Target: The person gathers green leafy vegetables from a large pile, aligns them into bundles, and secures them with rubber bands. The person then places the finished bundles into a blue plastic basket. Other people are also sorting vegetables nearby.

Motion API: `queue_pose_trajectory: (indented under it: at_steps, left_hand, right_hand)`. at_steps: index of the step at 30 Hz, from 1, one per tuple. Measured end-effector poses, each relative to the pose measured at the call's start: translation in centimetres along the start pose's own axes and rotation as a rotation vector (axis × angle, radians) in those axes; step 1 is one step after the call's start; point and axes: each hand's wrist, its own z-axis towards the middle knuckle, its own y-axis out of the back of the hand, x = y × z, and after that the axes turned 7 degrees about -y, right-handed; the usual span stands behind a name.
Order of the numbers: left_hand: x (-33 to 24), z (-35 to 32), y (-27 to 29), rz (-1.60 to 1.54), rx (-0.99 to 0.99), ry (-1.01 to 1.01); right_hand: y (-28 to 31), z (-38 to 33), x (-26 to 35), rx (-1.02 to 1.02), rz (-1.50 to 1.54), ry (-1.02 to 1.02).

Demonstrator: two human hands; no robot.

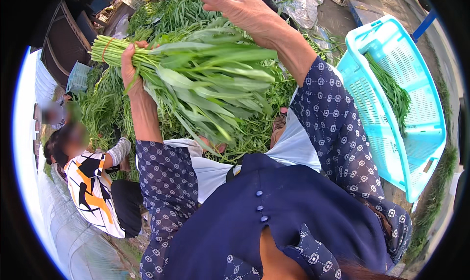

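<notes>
My left hand [130, 68] is wrapped round a bunch of long-leaved greens [210, 79] that look like water spinach. The pale cut stems stick out to the left of my fist, and a thin reddish band [105, 50] circles them. Leaves fan out to the right and droop over the pile below. Up at the top edge, my right hand [247, 13] is held above and beyond the leaves, its visible fingers stretched out and nothing in them. Part of that hand is cut off by the frame's edge.
A turquoise plastic crate [372, 106] stands at the right with some greens [391, 89] inside. Loose greens [176, 11] cover the ground ahead. A person in a patterned shirt [93, 194] crouches at the left, near a smaller blue crate [78, 77].
</notes>
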Motion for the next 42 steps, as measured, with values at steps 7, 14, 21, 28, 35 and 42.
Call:
queue_pose_trajectory:
  at_steps: [7, 14, 21, 28, 35, 42]
  left_hand:
    - [-7.0, 3.5, 11.0, 0.257, -0.389, -0.051]
    - [-11.3, 0.2, 11.9, 0.408, -0.37, -0.167]
    - [-11.3, 3.7, 6.1, 0.547, -0.367, -0.475]
    - [2.2, 0.4, -18.4, 0.979, 0.273, -0.699]
    - [7.8, -2.1, -32.8, 0.363, 0.534, -0.251]
    - [8.8, -0.6, -30.6, 0.921, 0.761, -0.308]
  right_hand:
    - [8.0, -4.1, -3.5, -0.21, 0.106, -0.288]
    - [8.9, -5.3, -3.9, -0.202, 0.205, -0.265]
    - [9.7, -6.1, -2.6, -0.218, 0.022, 0.03]
    - [7.0, -5.7, 2.1, -0.407, -0.549, 0.72]
    - [14.6, -9.1, 4.8, -0.512, -0.459, 0.56]
    - [33.4, -20.0, 15.3, -0.377, -1.485, 0.191]
